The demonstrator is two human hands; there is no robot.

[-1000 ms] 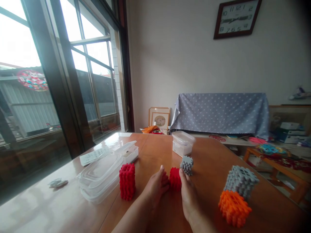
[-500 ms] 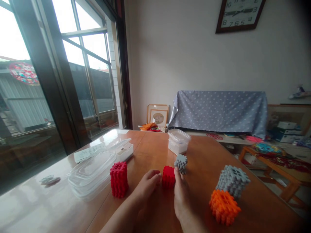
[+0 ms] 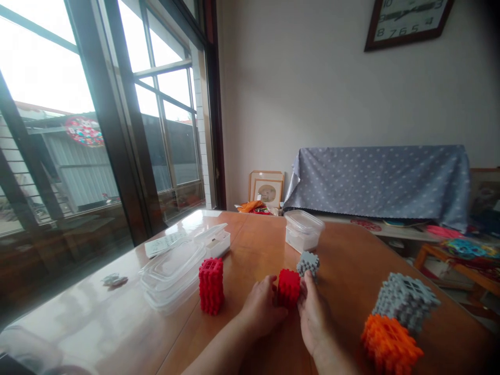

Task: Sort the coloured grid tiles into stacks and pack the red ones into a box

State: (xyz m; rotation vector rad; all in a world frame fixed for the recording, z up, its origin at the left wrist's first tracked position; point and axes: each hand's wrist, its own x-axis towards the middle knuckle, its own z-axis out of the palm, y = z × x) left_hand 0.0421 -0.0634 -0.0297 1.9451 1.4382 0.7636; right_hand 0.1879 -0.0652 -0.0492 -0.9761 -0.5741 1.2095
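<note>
Between my two hands on the wooden table sits a small red spiky cube. My left hand presses its left side with curled fingers, and my right hand closes on its right side. A small grey spiky cube touches the red cube's far right corner, just past my right fingertips. A taller red block stands upright to the left of my left hand.
At the right front a grey spiky cube rests on an orange one. Clear plastic lids and boxes lie at the left, another lidded tub behind. A window wall runs along the left.
My view has swung slightly to the left and tilted. Both hands stay on the small red cube, and my left fingers have closed more tightly against it.
</note>
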